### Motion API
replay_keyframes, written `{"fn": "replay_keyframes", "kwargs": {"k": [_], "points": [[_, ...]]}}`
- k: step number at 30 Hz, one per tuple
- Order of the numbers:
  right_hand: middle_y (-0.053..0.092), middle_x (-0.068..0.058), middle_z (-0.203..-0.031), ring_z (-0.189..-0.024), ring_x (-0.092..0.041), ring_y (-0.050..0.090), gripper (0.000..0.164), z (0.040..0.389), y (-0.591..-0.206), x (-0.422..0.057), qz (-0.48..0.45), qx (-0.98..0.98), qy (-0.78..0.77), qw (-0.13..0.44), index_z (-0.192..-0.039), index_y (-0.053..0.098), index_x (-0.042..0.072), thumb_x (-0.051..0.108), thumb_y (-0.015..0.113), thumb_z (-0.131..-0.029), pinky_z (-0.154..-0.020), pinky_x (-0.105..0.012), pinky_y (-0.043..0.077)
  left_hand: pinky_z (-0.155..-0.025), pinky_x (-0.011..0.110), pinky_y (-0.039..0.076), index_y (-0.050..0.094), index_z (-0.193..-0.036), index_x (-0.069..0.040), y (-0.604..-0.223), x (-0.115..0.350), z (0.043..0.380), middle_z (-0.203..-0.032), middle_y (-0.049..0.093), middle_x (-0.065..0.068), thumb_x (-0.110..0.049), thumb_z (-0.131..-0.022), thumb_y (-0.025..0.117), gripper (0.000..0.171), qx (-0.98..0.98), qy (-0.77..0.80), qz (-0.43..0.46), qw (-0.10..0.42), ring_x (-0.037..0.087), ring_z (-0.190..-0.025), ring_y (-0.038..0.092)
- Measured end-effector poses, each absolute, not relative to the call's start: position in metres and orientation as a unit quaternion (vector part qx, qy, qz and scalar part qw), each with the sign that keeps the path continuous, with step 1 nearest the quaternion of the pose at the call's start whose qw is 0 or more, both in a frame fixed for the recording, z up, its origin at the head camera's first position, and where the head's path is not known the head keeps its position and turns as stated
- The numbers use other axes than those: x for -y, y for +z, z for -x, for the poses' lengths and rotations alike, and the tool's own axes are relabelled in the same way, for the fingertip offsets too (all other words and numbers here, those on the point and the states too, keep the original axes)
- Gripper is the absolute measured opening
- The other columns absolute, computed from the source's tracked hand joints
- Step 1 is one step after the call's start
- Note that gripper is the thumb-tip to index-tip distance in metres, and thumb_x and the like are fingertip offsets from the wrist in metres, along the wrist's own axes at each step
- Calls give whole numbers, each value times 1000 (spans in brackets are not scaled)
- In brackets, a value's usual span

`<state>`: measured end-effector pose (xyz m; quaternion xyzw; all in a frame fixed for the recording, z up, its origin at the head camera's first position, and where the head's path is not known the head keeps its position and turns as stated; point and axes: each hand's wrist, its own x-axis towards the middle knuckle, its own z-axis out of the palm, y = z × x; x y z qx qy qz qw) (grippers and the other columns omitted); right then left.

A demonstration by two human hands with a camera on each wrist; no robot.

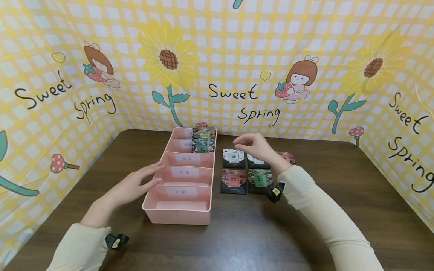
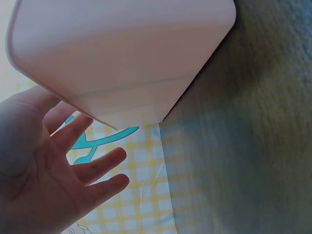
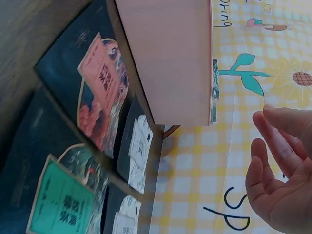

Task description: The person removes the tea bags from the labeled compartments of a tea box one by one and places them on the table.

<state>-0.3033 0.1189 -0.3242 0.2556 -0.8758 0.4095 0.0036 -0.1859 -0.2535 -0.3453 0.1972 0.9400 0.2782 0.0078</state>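
A long pink divided box (image 1: 179, 217) stands on the table, with a white label in each visible compartment. Dark tea packets (image 1: 204, 146) fill part of its two far compartments. My left hand (image 1: 130, 185) is at the box's left rim, its fingers spread and relaxed; the left wrist view shows some fingers passing behind the rim (image 2: 73, 106). Over the packets right of the box hovers my right hand (image 1: 259, 148), loosely curved with nothing in it. Below it lie a white-labelled packet (image 1: 233, 158), a red-labelled packet (image 1: 233, 181) and a green-labelled packet (image 1: 260, 178).
Another white-labelled packet (image 1: 255, 162) is partly covered by the right hand, and a reddish packet (image 1: 288, 157) shows behind the right wrist. A yellow checked cloth (image 1: 220, 64) printed with flowers rises around the brown table (image 1: 257, 233).
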Motion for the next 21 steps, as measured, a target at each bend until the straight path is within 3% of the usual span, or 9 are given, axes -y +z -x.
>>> {"fn": "replay_keyframes", "kwargs": {"k": [21], "points": [[70,-13,-103,-88,-23,65,23,331,-332,-74,-282,868,408,-5,-109,68,5,16,62,-90,-78,-33,54,-105,60,31,44,-139,-8,-346,252,187,-147,36,23,-30,-96,52,49,-939,279,-202,5,44,-133,35]]}}
